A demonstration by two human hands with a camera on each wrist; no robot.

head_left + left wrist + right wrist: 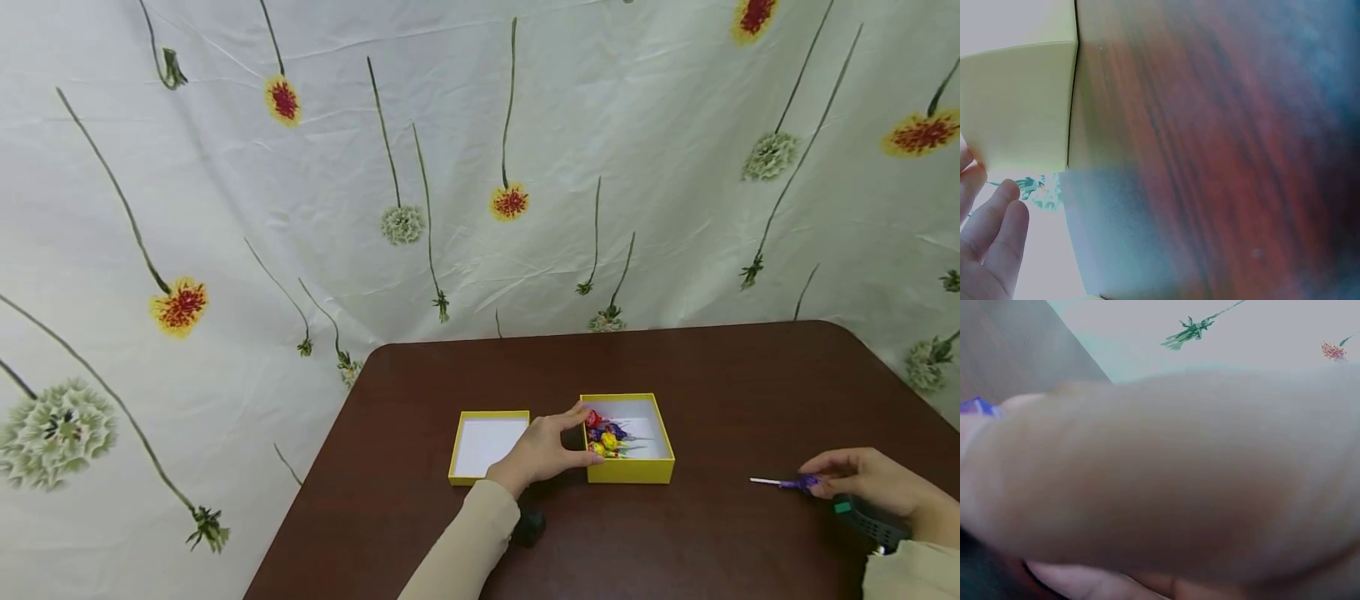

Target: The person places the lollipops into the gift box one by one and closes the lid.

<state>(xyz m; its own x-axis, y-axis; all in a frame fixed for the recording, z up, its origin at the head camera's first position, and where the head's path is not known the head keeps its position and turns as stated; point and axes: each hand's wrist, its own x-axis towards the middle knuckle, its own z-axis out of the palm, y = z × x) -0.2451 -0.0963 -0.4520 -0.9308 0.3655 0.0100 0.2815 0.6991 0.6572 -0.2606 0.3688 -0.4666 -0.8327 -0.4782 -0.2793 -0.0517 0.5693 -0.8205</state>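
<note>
An open yellow box [630,472] with a white inside stands on the table, and several wrapped lollipops [609,440] in red, purple and yellow lie along its left side. My left hand [546,450] holds the box at its left side, thumb near the front corner and fingers near the back one. In the left wrist view fingertips [1007,190] show beside the box wall [1019,109]. Off to the right, my right hand [870,479] pinches a purple-wrapped lollipop [797,482] by its head, the white stick pointing left. The right wrist view shows mostly blurred hand, with some purple wrapper [980,407].
Left of the box lies a shallow yellow-rimmed lid [489,446], its white inside facing up. The dark brown table [705,542] ends at a white cloth [600,100] with printed flowers. A black wrist device [528,527] sits at my left wrist.
</note>
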